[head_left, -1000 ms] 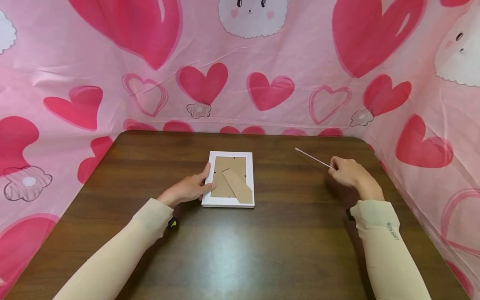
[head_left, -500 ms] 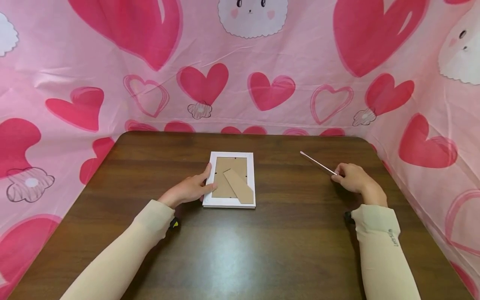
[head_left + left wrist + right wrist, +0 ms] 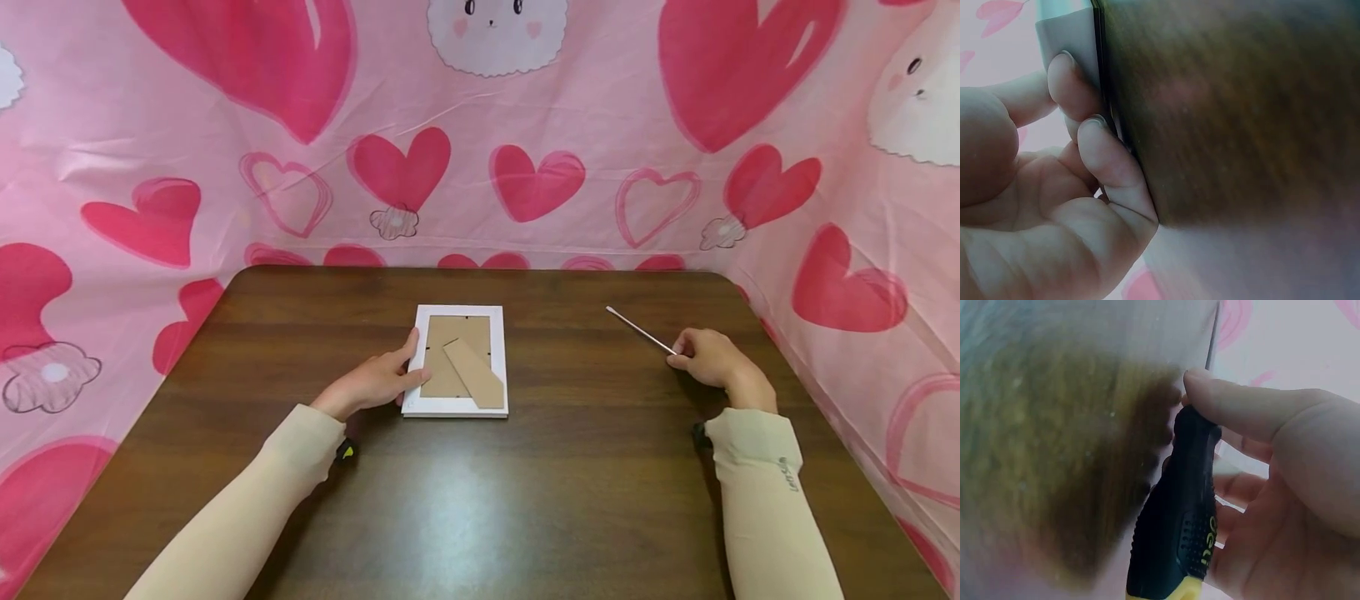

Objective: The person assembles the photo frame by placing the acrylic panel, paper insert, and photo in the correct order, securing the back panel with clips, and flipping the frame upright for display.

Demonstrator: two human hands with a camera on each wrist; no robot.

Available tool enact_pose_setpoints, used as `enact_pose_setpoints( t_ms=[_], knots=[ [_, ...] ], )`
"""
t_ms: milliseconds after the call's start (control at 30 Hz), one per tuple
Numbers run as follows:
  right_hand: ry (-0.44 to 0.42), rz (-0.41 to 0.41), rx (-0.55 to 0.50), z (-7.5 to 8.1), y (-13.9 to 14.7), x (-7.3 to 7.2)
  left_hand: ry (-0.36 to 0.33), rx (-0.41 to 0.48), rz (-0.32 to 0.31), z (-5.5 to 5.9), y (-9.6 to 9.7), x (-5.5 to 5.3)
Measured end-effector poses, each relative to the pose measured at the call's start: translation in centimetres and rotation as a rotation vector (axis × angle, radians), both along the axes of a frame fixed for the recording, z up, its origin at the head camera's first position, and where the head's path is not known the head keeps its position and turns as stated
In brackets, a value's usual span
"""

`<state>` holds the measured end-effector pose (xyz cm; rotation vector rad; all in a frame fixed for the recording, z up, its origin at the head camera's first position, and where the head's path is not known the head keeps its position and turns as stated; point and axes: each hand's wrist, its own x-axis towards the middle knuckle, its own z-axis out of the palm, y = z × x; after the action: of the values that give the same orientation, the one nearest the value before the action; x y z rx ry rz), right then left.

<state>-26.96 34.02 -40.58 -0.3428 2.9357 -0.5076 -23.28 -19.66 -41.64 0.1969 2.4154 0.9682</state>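
Observation:
A white picture frame [image 3: 496, 358] lies back-up on the table, its brown backing board [image 3: 446, 367] and slanted stand [image 3: 477, 379] showing. My left hand [image 3: 375, 379] grips the frame's left edge, thumb on top. From the left wrist view, fingers [image 3: 1116, 169] curl at the frame's white edge [image 3: 1075, 37]. Well to the right of the frame, my right hand [image 3: 708, 358] holds a screwdriver, its thin shaft [image 3: 637, 330] pointing to the far left. The right wrist view shows its black handle [image 3: 1172, 506] with a yellow part, pinched near the shaft by the thumb.
The brown wooden table [image 3: 465, 500] runs up to a pink heart-printed cloth [image 3: 465, 117] at the back and both sides. A small black and yellow item [image 3: 346, 450] sits under the left cuff, and a black one [image 3: 701, 433] by the right cuff.
My right hand has drawn slightly nearer and to the right, carrying the screwdriver with it. The left hand and the frame stay nearly in place.

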Motion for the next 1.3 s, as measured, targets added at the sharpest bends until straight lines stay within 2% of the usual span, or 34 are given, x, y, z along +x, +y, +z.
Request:
enact_pose_setpoints(
  t_ms=[400,533,667,800,900,967,1133,1300],
  knots=[
    [-0.031,-0.035,-0.011,0.2,0.0,0.1,0.003,0.018,0.001,0.1,0.1,0.1],
    [-0.001,-0.034,-0.014,0.7,0.2,0.1,-0.002,0.013,0.009,0.2,0.1,0.0],
    [0.063,-0.048,-0.035,1.8,-0.6,0.6,0.001,0.015,0.03,0.1,0.0,0.1],
    [0.144,-0.04,-0.1,3.5,-2.7,1.2,0.063,0.013,0.024,0.1,-0.1,0.5],
    [0.199,-0.012,-0.16,4.7,-5.2,1.6,0.129,-0.02,0.013,0.1,-0.2,0.9],
    [0.21,0.012,-0.196,5.3,-7.0,1.8,0.157,-0.046,0.029,0.1,-0.2,1.1],
    [0.147,0.062,-0.258,6.2,-11.0,2.1,0.18,-0.057,0.099,0.2,-0.1,1.4],
    [0.084,0.083,-0.299,6.4,-14.1,1.7,0.161,-0.059,0.095,0.8,-0.1,1.7]
  ],
)
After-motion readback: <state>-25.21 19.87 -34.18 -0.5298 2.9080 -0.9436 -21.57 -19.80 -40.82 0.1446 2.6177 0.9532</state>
